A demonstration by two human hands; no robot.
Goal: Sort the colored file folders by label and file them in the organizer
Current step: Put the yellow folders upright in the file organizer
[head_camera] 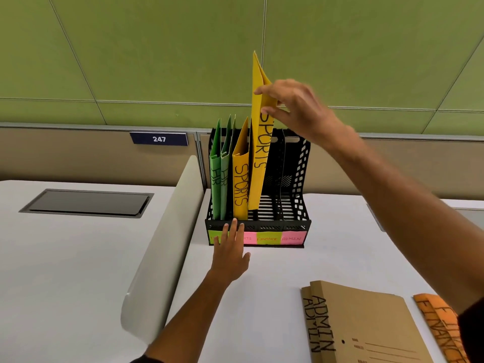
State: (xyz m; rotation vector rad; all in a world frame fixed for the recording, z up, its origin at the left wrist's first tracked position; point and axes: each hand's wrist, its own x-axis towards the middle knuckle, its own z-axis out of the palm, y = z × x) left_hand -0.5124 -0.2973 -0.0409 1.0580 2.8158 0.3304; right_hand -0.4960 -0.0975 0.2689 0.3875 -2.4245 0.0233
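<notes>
A black mesh organizer [298,179] stands on the white desk, with sticky labels along its front reading SPORTS, FINANCE and ADMIN. Two green HR folders [219,179] fill its left slot. One yellow SPORTS folder [241,184] stands in the second slot. My right hand [296,108] grips the top of another yellow SPORTS folder [259,158], held upright with its bottom edge just inside the organizer beside the first. My left hand [230,250] rests flat against the organizer's front left, fingers spread, covering part of the labels.
Two brown ADMIN folders [361,326] lie at the near right, orange FINANCE folders [440,328] beside them under my right arm. A white curved divider [167,237] runs left of the organizer. A grey cable hatch [86,203] sits in the left desk. A green partition wall stands behind.
</notes>
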